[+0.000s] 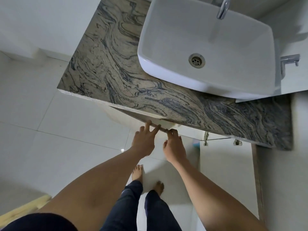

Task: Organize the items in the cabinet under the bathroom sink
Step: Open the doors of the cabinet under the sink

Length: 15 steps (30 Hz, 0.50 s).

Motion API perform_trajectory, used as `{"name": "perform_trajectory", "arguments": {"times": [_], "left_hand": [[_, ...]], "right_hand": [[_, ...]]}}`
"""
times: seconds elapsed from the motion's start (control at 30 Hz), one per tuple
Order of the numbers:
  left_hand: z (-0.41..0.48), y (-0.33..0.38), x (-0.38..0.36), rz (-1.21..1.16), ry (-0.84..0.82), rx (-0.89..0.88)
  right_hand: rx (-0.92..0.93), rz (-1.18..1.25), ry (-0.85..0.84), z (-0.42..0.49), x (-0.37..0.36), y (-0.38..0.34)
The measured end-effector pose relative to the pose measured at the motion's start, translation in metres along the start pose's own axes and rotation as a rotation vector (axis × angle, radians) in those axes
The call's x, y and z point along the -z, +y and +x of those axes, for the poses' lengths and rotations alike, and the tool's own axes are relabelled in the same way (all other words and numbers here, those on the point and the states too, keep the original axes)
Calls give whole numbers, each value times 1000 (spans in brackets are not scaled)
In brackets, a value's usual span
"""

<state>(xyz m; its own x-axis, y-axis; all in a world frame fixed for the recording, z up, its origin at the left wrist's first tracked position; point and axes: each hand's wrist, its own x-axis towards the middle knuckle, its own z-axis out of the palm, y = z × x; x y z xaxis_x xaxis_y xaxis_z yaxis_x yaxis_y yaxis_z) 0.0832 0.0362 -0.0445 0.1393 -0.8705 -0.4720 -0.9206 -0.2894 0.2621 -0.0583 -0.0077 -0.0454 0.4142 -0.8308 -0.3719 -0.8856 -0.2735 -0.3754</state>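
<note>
Seen from above, the left cabinet door (131, 115) swings a little way out from under the marbled countertop (113, 70). My left hand (143, 141) touches the door's top edge with fairly straight fingers. Beside it, my right hand (174, 148) curls its fingers over the door's free corner and grips it. The right cabinet door (225, 165) stands wide open, its metal hinges (205, 136) showing. The cabinet's inside is almost wholly hidden by the countertop; only a small blue and pink item (196, 144) peeks out.
A white basin (166, 39) sits on the countertop with a chrome tap (223, 7) above it. My bare feet (137, 172) stand on the white tiled floor (58, 147) just in front. A pale wooden piece (25, 209) lies at bottom left.
</note>
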Motion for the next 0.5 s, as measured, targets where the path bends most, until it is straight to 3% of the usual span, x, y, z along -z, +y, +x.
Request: {"name": "perform_trajectory", "arguments": {"times": [0.33, 0.5], "left_hand": [[-90, -7, -29, -52, 84, 219], [-130, -15, -48, -157, 132, 377]], "right_hand": [[50, 103, -199, -53, -12, -21], [226, 119, -325, -61, -30, -37]]}}
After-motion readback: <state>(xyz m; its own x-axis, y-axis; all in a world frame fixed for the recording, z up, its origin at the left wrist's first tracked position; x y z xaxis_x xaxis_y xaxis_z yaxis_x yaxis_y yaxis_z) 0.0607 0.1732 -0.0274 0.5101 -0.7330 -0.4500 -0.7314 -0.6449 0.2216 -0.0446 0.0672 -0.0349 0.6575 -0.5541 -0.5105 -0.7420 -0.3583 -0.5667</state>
